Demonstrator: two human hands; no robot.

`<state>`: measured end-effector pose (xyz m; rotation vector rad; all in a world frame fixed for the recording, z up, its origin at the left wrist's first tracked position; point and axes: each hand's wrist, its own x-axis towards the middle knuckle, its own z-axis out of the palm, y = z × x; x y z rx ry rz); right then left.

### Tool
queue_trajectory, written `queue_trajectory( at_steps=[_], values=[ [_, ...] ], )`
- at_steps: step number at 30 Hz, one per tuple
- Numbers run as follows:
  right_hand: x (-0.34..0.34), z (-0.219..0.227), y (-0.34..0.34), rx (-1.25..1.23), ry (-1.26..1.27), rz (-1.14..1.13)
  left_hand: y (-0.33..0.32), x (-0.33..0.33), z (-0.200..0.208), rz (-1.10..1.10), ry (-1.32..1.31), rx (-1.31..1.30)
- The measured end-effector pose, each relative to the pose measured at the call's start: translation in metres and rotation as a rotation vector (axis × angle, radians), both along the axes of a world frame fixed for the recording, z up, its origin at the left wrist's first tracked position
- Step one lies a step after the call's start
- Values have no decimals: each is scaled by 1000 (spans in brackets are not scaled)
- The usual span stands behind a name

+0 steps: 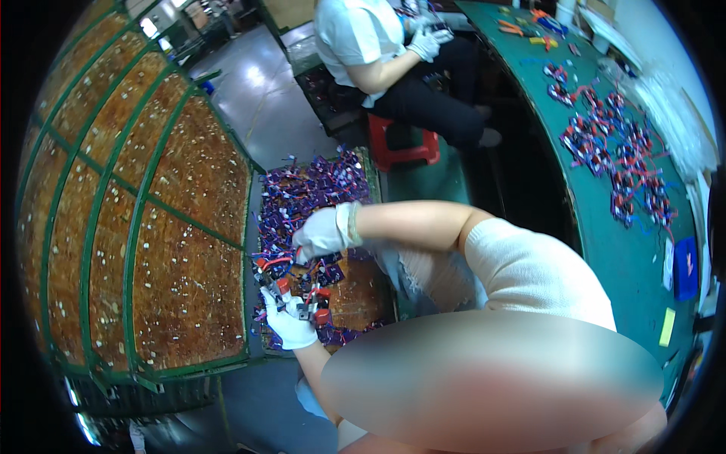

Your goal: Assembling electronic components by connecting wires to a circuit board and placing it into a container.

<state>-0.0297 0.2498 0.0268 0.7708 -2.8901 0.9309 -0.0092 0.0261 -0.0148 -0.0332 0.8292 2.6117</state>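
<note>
My left hand (290, 324), in a white glove, is closed around small black-and-red wired modules (311, 309). Parts of them stick out past the fingers on both sides. Just above it, my right hand (321, 231), gloved too, bends downward with its fingers drawn together beside red wires (278, 262). What the right fingertips pinch is hidden. Beneath both hands, a heap of wired circuit boards (314, 185) in purple, blue and red covers much of a wooden board (363, 291).
Green-framed wooden panels (197, 174) stand on the left. A co-worker (363, 45) in white gloves sits ahead, by a red stool (404, 145). On the right, a green bench (605, 250) bears more wired modules (612, 144), pliers (514, 29) and a blue bin (686, 268).
</note>
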Motion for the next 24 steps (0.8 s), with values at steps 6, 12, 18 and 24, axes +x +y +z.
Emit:
queue_trajectory(
  at_steps=[6,12,18,24],
  values=[
    [47,-2,34,211,203,-16,23,7,7,131,-17,-352],
    [93,31,102,-437,190,-168,47,14,8,-118,312,-567],
    [147,66,230,-654,255,-972,-1,-25,-28,33,-26,-727],
    [207,59,401,410,752,-1457,3,-32,-40,-48,-37,-747]
  ],
)
